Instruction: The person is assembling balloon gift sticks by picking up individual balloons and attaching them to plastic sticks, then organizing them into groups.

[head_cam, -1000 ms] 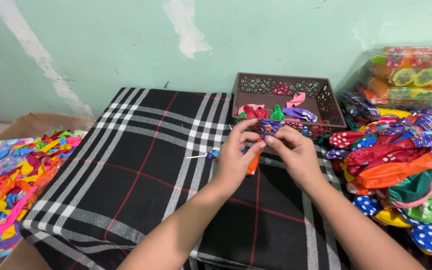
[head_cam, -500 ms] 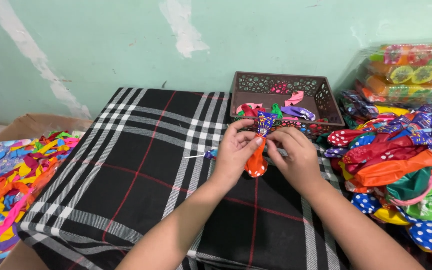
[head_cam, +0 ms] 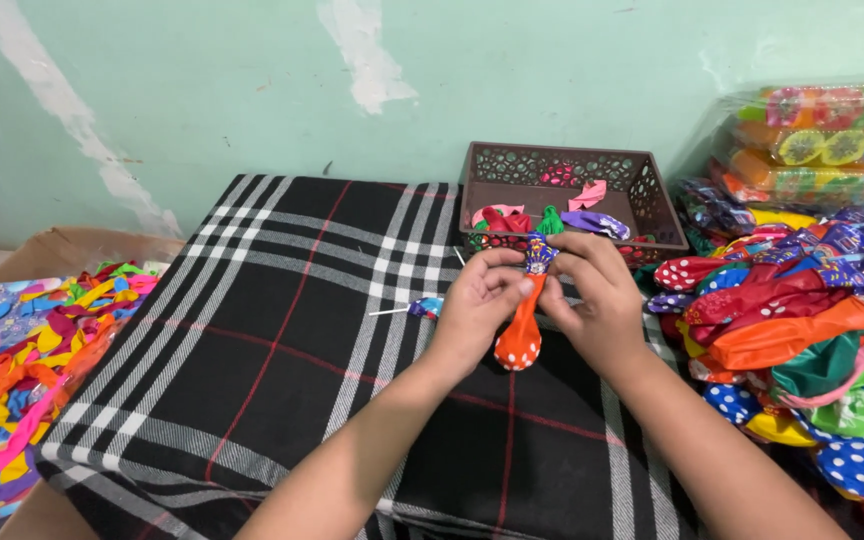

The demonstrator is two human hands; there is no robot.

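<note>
The left hand [head_cam: 474, 305] and right hand [head_cam: 597, 300] met above the plaid-covered table [head_cam: 252, 340], their fingers [head_cam: 512, 290] pinched together on an orange dotted balloon [head_cam: 520, 335] whose neck was tucked into a blue wrapped lollipop [head_cam: 538, 255]. The balloon hung limp between the palms, just in front of the brown basket [head_cam: 572, 180]. A second lollipop [head_cam: 422, 307] lay on the cloth beside the left hand.

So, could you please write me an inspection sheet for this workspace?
Surface: black plaid cloth, flat.
Job's things: orange dotted balloon with blue wrapped lollipop at its neck.
Clutter: loose lollipop; brown basket holding balloons; balloon piles right and left.
Grippers: left hand and right hand both pinch the balloon's neck.
Cables: nothing seen.
Surroundings: green wall, paint patchy; clear packets.
</note>
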